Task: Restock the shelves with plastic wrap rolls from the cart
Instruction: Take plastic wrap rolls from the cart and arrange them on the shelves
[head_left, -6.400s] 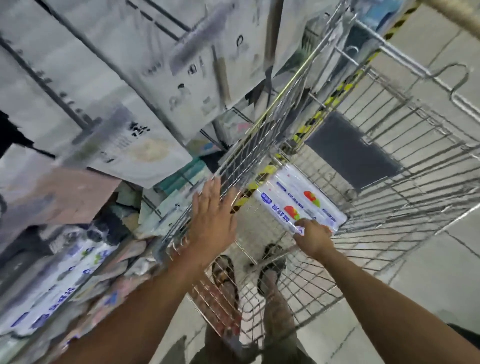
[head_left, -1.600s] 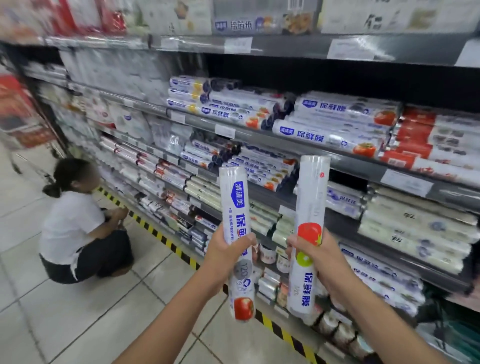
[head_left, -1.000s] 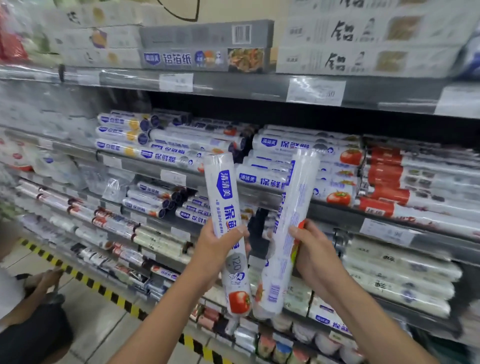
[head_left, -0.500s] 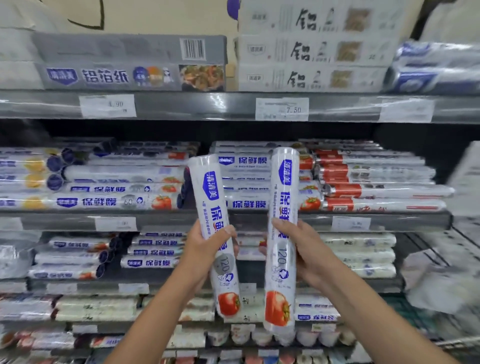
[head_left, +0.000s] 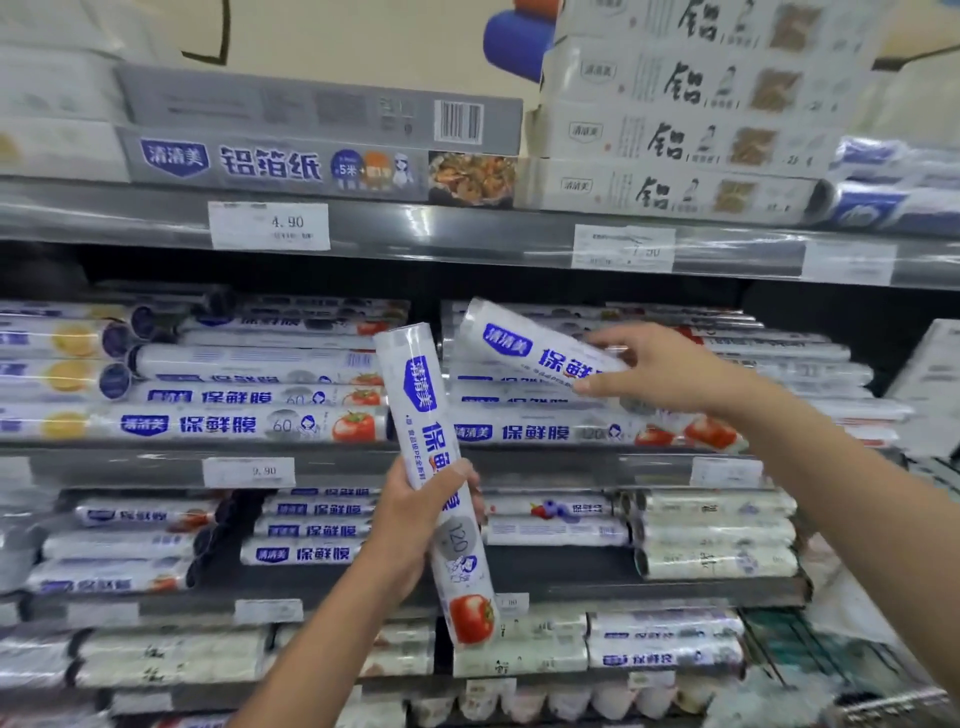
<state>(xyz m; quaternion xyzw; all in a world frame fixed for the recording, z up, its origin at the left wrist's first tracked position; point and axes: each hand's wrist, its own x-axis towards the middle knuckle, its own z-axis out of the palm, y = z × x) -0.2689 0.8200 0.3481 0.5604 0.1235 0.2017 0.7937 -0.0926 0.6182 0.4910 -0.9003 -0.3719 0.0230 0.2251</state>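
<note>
My left hand (head_left: 415, 514) grips a white plastic wrap roll (head_left: 423, 400) with blue lettering and a tomato picture, held nearly upright in front of the shelves. My right hand (head_left: 660, 371) holds a second, matching roll (head_left: 524, 345) almost level, its left end tipped up, just above the stack of like rolls (head_left: 545, 431) on the middle shelf (head_left: 519, 462). The far end of that roll is hidden behind my hand. The cart is out of view.
Grey and white foil boxes (head_left: 322, 135) fill the shelf above. More rolls (head_left: 218, 426) lie to the left, and further rolls (head_left: 717, 535) on the shelves below. Price tags (head_left: 269, 224) line the shelf edges. A gap shows on the lower shelf (head_left: 561, 569).
My right hand has swung its roll from upright to nearly level and lifted it over the stack on the middle shelf. The left hand's roll has stayed upright. The view has moved closer.
</note>
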